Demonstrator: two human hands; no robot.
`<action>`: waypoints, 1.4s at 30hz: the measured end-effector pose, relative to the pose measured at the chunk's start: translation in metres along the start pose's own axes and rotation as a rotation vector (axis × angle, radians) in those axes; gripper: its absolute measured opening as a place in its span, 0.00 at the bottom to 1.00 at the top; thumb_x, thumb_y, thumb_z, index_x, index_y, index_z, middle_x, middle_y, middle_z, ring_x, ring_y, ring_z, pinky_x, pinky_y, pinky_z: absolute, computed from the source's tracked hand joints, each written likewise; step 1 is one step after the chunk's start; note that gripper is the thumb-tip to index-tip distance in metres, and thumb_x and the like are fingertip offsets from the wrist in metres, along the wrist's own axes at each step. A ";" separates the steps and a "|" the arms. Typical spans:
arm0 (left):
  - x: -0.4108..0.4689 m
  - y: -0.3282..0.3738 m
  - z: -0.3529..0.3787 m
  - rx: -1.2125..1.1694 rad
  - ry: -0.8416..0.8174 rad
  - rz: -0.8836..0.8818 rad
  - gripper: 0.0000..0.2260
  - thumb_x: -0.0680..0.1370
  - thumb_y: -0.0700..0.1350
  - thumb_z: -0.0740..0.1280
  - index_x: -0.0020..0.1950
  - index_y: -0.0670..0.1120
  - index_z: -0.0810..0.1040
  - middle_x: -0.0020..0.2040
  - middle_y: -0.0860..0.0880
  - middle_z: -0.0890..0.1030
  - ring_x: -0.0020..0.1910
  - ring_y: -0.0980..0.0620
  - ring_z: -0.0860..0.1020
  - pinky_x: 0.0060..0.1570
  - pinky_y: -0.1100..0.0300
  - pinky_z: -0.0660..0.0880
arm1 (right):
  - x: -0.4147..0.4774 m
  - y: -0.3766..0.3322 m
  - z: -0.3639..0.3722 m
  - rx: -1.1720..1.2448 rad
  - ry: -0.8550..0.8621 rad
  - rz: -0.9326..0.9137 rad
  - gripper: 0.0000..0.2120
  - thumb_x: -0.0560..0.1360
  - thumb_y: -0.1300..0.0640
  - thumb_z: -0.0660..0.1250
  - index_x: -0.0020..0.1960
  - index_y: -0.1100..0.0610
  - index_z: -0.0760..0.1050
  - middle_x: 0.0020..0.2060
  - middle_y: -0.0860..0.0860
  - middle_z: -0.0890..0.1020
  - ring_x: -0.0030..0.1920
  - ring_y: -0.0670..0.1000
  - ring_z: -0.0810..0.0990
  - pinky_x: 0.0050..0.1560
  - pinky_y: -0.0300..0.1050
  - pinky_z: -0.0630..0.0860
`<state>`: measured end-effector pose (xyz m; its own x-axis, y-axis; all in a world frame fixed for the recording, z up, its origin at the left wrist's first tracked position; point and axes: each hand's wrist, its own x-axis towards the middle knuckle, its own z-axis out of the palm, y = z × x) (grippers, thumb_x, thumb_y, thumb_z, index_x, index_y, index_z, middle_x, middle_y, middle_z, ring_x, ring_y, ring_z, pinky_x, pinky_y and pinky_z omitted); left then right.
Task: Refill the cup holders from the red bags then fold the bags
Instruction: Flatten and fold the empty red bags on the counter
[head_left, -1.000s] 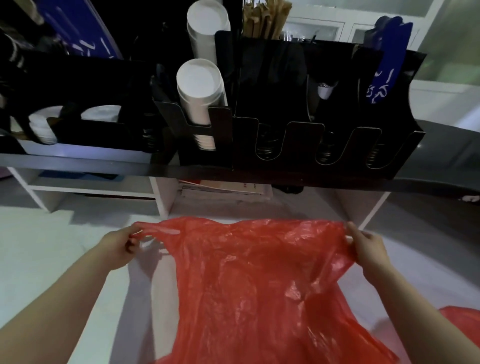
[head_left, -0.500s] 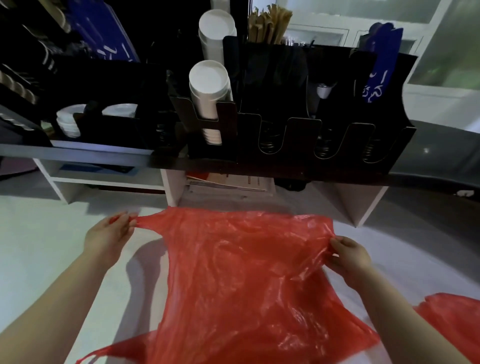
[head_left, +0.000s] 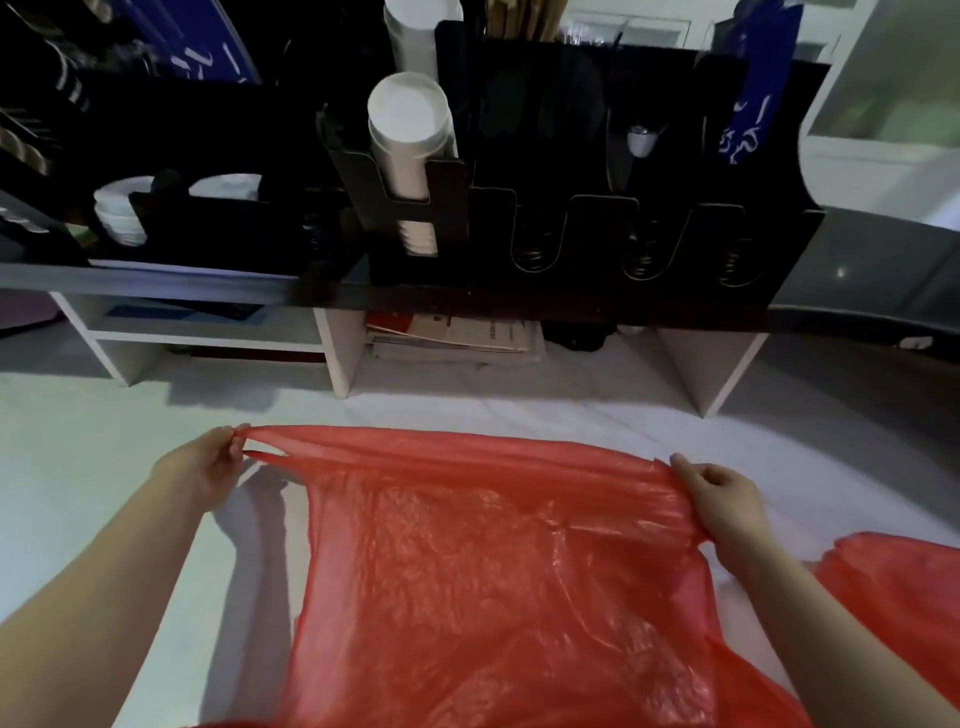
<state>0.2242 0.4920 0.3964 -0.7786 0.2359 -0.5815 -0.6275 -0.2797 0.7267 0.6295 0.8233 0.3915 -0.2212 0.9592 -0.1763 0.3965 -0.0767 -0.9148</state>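
1. We see the red bag held spread between both hands above the white counter; its top edge runs taut from left to right, and its body falls toward the camera and leaves the view at the bottom.
2. The left hand pinches the bag's left handle between thumb and fingertips; the handle is drawn out into two thin strands.
3. The right hand grips the bag's gathered right corner; its fingers are curled over the bunched plastic.
4. A second red bag lies on the counter at the lower right, just beside the right forearm; we cannot tell whether it touches the first.
5. The black cup holder stands on a raised shelf beyond the bag, well apart from both hands; a stack of white cups sits tilted in its leftmost front slot; the three slots to the right show coiled springs at their base.
6. We note white lids in a low black rack at the left of the shelf; papers lie beneath the shelf.
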 end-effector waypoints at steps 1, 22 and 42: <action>0.004 0.000 0.002 0.002 -0.017 -0.016 0.08 0.82 0.37 0.56 0.46 0.41 0.72 0.28 0.50 0.78 0.27 0.59 0.72 0.29 0.71 0.74 | 0.003 0.002 -0.001 -0.023 0.005 0.015 0.17 0.74 0.44 0.68 0.41 0.58 0.82 0.30 0.52 0.82 0.30 0.52 0.80 0.28 0.42 0.73; 0.061 -0.010 0.033 1.016 -0.084 0.282 0.09 0.76 0.42 0.69 0.40 0.37 0.78 0.30 0.42 0.76 0.23 0.49 0.68 0.24 0.65 0.62 | 0.071 0.019 0.011 0.055 0.021 0.155 0.10 0.75 0.51 0.69 0.42 0.58 0.81 0.35 0.54 0.81 0.37 0.55 0.78 0.43 0.49 0.76; 0.056 -0.007 0.022 0.390 -0.029 0.232 0.11 0.82 0.33 0.53 0.44 0.42 0.71 0.25 0.50 0.80 0.25 0.57 0.79 0.32 0.67 0.77 | 0.083 0.020 0.024 -0.376 0.117 -0.116 0.14 0.79 0.52 0.62 0.48 0.58 0.83 0.44 0.57 0.83 0.45 0.58 0.79 0.46 0.47 0.71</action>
<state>0.1856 0.5278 0.3666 -0.8941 0.2358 -0.3808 -0.3821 0.0419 0.9232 0.5978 0.8947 0.3499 -0.1890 0.9818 -0.0174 0.6781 0.1176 -0.7255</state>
